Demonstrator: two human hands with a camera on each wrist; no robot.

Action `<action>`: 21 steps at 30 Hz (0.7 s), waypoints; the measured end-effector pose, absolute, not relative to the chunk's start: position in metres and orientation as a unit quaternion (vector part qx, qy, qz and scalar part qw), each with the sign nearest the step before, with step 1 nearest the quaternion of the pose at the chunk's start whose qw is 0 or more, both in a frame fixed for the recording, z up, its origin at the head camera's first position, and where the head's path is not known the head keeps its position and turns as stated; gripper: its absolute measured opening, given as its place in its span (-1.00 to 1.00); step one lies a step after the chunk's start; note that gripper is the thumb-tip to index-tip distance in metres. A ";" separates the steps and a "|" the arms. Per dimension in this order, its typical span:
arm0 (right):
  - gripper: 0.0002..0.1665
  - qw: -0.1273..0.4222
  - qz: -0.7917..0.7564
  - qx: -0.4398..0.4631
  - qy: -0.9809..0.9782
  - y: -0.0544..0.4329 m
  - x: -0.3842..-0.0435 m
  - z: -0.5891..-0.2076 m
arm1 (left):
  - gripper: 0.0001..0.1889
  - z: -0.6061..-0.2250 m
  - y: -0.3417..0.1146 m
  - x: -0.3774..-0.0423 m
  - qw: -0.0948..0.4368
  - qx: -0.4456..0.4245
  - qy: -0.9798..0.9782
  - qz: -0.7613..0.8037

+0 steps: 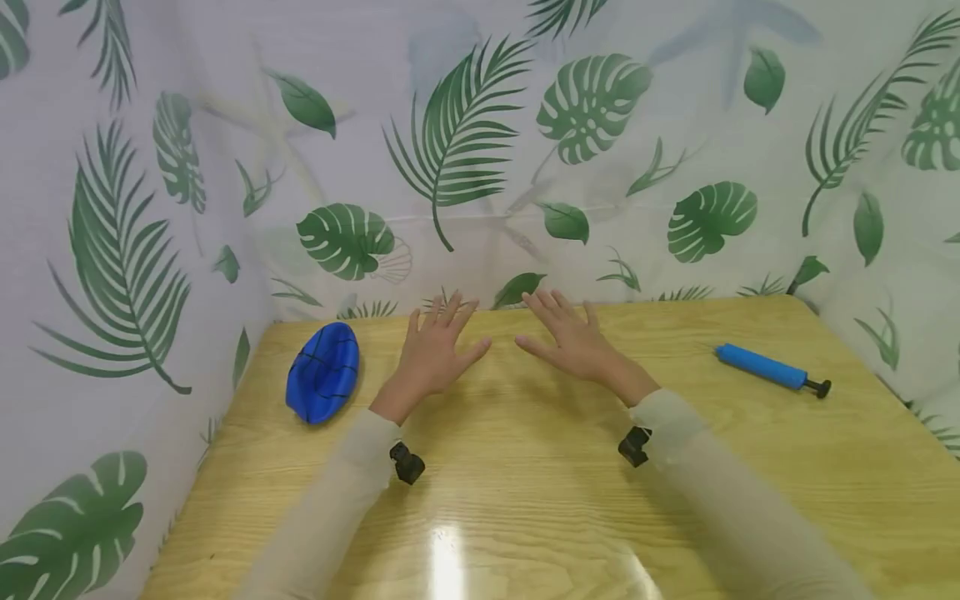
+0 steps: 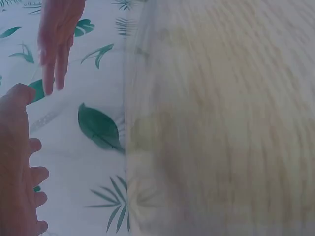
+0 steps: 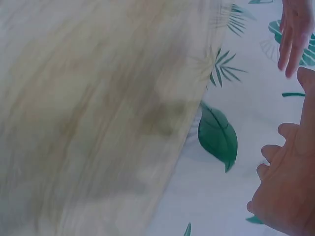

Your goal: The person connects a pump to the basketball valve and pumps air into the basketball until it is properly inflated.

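Note:
My left hand (image 1: 438, 350) is held over the far middle of the wooden table (image 1: 510, 500), palm down with fingers spread and nothing in it. Facing it across a small gap, my right hand (image 1: 572, 337) has its fingers extended too and holds nothing. Left of the left hand lies a dented, partly deflated blue ball (image 1: 322, 372) with black lines. Over on the right side rests a blue hand pump (image 1: 763, 367), its black handle toward the right and a thin needle at its left tip. Each wrist view shows both hands against the leafy backdrop.
A white cloth backdrop (image 1: 480, 183) printed with green leaves rises behind the table and along both sides. Black wrist cameras (image 1: 407, 463) sit at the cuffs of both light sleeves. Light glares off the table's near part.

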State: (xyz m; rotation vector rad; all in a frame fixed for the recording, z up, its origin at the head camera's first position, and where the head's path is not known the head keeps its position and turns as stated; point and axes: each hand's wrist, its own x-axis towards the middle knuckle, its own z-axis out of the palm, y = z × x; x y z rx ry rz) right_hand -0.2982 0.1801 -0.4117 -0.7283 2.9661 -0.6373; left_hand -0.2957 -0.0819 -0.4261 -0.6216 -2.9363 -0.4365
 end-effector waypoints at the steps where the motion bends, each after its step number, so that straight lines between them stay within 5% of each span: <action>1: -0.03 0.008 -0.203 -0.232 0.951 0.184 -0.300 -0.410 | -0.23 -0.425 -0.085 -0.296 0.055 -0.201 -0.967 -0.147; 21: -0.02 -0.015 -0.151 -0.131 0.980 0.362 -0.297 -0.405 | -0.27 -0.412 -0.189 -0.295 0.160 -0.085 -0.964 -0.194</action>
